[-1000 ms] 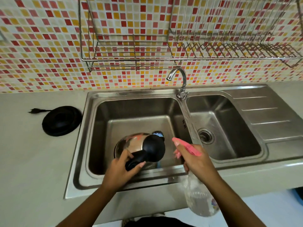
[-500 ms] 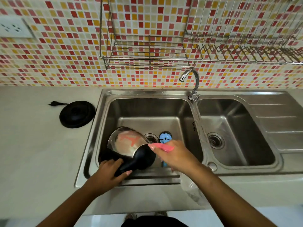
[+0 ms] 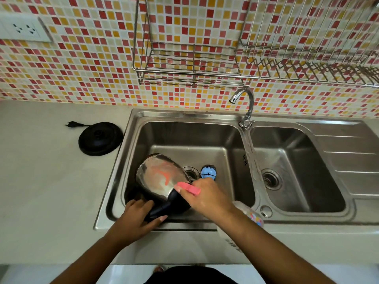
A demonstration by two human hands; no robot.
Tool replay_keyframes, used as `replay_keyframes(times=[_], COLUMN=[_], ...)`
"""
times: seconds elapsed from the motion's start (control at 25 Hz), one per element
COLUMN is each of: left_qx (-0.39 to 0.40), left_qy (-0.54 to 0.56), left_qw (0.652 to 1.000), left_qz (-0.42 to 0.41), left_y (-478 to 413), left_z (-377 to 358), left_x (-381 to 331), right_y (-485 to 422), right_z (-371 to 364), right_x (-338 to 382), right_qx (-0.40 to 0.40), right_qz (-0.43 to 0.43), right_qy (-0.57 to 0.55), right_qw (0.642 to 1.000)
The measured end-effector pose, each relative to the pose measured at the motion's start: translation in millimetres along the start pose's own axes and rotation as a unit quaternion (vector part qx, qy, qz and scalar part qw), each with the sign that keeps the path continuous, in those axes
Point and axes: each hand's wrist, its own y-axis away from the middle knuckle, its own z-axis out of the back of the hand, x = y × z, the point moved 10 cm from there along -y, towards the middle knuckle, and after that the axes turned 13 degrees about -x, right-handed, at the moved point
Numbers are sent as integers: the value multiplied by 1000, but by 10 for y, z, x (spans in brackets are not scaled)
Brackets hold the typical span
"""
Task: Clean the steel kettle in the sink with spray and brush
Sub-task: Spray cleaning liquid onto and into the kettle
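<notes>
Far L on the counter (image 3: 41,181): black kettle base (image 3: 100,138), unplugged, well apart from the job. Then the sink (image 3: 131,128), L basin, where the steel kettle (image 3: 162,177) sits, tipped over with its steel flank facing up.

My left hand (image 3: 135,218) is curled round the black handle (image 3: 159,211) at the near edge and props the kettle up. Its long axis runs approx from far-L down to near-R, black top end toward me.

Just R of it are the drain (image 3: 191,173) and the blue brush (image 3: 208,172), lying on the basin floor, untouched.

My right hand (image 3: 207,198) grasps the spray bottle (image 3: 189,188). Its pink head is right at the kettle's near-R edge and points at the steel. The clear body hangs back under my wrist. So the kettle lies L of and just beyond the R hand. L hand steadies, R hand does the spraying, I reckon. The brush comes after and is nearer the R hand.

Vs 1 s ago: the kettle showed its black lid, and the spray was off to the R, apart from it. Now it's rolled flank-up, w/ the nozzle close in and the brush uncovered.
</notes>
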Motion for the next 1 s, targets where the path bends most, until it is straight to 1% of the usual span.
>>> replay_keyframes(times=[0.12,0.2,0.32,0.48,0.6,0.72,0.88,1.0], left_qx=[-4,1,2,-6,-16,-25,-25,-33], left_qy=[-4,-5,-2,2,-1,8,24,40], left_qw=[1000,1000,1000,1000,1000,999,999,998], left_qz=[-15,-14,-14,-15,-20,-24,-27,-31], left_y=[20,22,17,19,29,29,44,39], left_z=[-6,-20,-16,-1,4,22,44,84], left_x=[-19,-11,-26,-29,-22,-22,-49,-56], right_y=[3,18,42,-27,-82,-134,-120,-86], right_z=[29,29,-10,98,152,131,189,146], right_x=[32,84,172,95,88,90,31,33], right_qx=[-10,-12,7,-20,-44,-36,-39,-18], right_qz=[-4,16,51,9,7,17,-8,-8], right_qy=[7,14,40,20,-7,-7,-17,-37], right_qw=[1000,1000,998,1000,999,999,999,999])
